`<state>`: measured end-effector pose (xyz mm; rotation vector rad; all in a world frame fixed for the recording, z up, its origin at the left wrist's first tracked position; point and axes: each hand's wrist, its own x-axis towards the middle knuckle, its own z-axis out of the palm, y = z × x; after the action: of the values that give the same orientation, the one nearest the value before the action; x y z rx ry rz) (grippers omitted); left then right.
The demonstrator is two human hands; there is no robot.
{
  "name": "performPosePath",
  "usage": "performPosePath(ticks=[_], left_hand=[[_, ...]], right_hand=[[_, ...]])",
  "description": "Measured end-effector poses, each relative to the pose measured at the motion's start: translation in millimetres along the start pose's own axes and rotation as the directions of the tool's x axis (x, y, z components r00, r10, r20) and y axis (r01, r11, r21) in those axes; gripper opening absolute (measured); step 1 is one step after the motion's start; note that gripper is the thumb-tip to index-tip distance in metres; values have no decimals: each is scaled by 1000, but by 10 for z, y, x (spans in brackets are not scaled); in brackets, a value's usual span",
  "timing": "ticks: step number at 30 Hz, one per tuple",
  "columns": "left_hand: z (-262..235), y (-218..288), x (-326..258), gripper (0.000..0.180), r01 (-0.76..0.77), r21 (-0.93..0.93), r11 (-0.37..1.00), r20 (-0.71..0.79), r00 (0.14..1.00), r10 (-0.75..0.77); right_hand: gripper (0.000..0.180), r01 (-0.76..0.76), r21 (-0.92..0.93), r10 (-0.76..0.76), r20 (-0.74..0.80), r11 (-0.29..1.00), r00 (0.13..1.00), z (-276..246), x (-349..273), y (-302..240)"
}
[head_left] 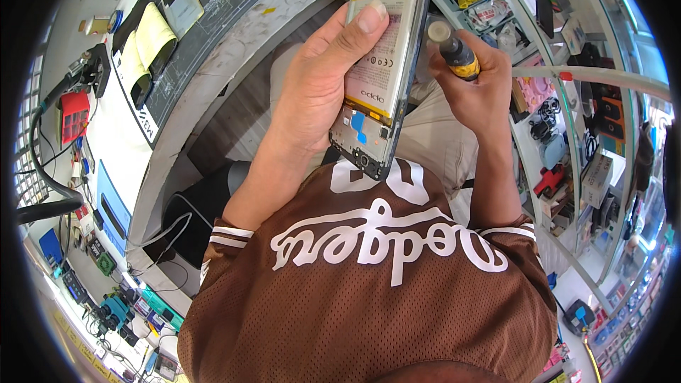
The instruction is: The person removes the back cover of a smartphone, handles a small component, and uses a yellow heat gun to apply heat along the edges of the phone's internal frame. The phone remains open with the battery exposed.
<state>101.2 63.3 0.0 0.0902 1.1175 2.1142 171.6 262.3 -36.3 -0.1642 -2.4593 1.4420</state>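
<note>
Our left hand [318, 78] clamps the open, black-framed rectangular phone [383, 74] over our beige-clad lap [434, 140], our right hand [482, 92] the yellow-and-black cylindrical tool [462, 64]. If that slipped, its working end, hidden from us, might dent the grey rectangular battery [370, 78]

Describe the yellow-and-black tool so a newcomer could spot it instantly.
Above the brown mesh jersey, find the person's bare right hand. It grips a yellow-and-black cylindrical tool. Unlike the flat, opened black-framed phone beside it, this has a pale round cap.

Far end of yellow-black tool [463, 62] hidden
</note>
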Motion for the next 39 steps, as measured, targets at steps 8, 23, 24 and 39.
performPosePath(ticks=[8,23,24,39], left_hand=[[166,-7,-18,51,-40,141,989,-123,991,58],[156,-14,-24,48,-19,104,994,-89,996,29],[147,-9,-24,48,-19,108,994,-84,996,28],[-4,-51,-35,48,33,-39,999,55,998,-31]], right_hand=[[15,18,-19,-18,8,1000,1000,-17,9,2],[15,55,-67,-53,34,996,998,-91,-5,-17],[15,55,-63,-53,42,996,998,-90,-5,-34],[15,59,-74,-59,5,996,998,-121,1,-4]])
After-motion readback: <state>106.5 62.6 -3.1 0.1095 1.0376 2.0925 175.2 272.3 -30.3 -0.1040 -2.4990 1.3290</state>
